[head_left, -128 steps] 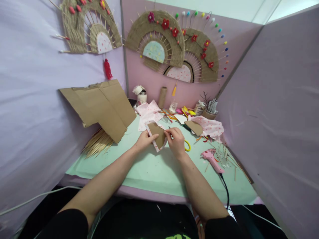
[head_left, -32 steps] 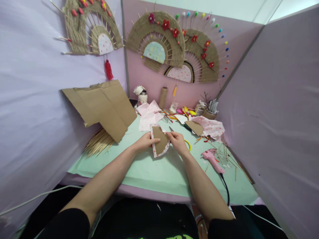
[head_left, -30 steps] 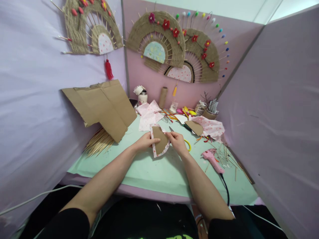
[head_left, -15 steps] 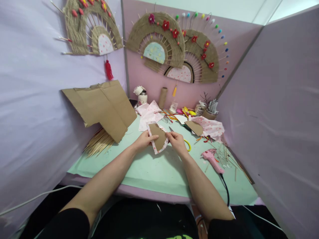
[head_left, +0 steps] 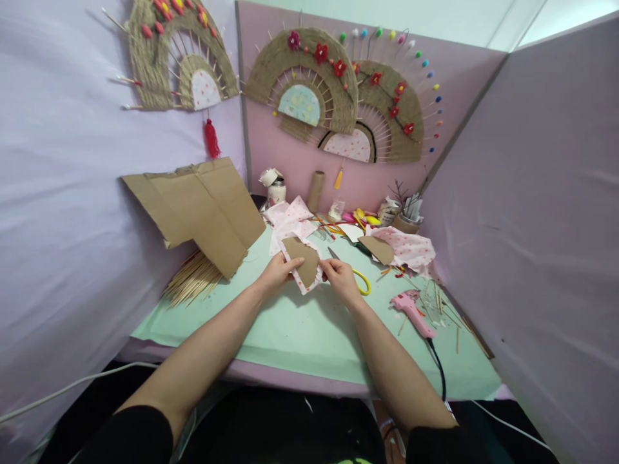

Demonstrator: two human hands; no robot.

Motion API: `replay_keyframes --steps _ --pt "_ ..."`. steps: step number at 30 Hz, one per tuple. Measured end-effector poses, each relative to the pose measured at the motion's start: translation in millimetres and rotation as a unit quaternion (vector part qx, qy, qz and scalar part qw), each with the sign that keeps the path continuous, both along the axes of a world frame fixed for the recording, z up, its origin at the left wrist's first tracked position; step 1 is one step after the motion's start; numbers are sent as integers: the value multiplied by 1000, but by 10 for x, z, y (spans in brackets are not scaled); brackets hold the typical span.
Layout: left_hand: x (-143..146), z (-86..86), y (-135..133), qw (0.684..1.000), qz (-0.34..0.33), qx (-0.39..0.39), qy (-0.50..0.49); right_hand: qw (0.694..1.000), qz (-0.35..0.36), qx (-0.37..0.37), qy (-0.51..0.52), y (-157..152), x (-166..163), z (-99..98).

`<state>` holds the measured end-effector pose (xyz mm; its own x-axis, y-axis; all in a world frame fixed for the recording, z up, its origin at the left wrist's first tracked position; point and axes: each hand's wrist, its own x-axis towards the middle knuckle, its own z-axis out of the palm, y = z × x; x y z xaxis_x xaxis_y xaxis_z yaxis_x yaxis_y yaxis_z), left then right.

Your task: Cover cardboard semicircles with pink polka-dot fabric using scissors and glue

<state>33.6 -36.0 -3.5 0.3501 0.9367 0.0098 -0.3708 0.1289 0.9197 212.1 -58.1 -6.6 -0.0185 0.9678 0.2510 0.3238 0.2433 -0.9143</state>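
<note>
Both hands hold a brown half-round cardboard piece (head_left: 302, 261) backed with pink dotted fabric that shows as a rim round its edge. My left hand (head_left: 278, 270) grips its left side, thumb on the cardboard face. My right hand (head_left: 338, 277) pinches the fabric rim at the piece's lower right. The piece is lifted a little above the mint-green table mat (head_left: 300, 328). Yellow-handled scissors (head_left: 355, 277) lie just right of my right hand.
A pink glue gun (head_left: 411, 310) with a black cord lies at the right. Loose sticks (head_left: 435, 299) are scattered near it. A bundle of bamboo sticks (head_left: 191, 280) and a big cardboard sheet (head_left: 203, 209) fill the left. Fabric scraps (head_left: 409, 248), a tube (head_left: 315, 190) and jars crowd the back.
The cardboard piece has been turned and shifted slightly left and up between my hands. My right hand's pinch has moved along the fabric rim to the lower right edge.
</note>
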Motion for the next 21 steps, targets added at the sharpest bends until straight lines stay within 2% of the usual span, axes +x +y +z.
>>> replay_keyframes --steps 12,18,21 --pt "-10 30 -27 1000 2 4 12 999 33 -40 12 -1 24 11" --pt "-24 18 -20 999 -36 4 33 998 36 -37 40 14 82 3" --pt "-15 9 -8 999 0 6 33 998 19 -36 45 29 75 -24"
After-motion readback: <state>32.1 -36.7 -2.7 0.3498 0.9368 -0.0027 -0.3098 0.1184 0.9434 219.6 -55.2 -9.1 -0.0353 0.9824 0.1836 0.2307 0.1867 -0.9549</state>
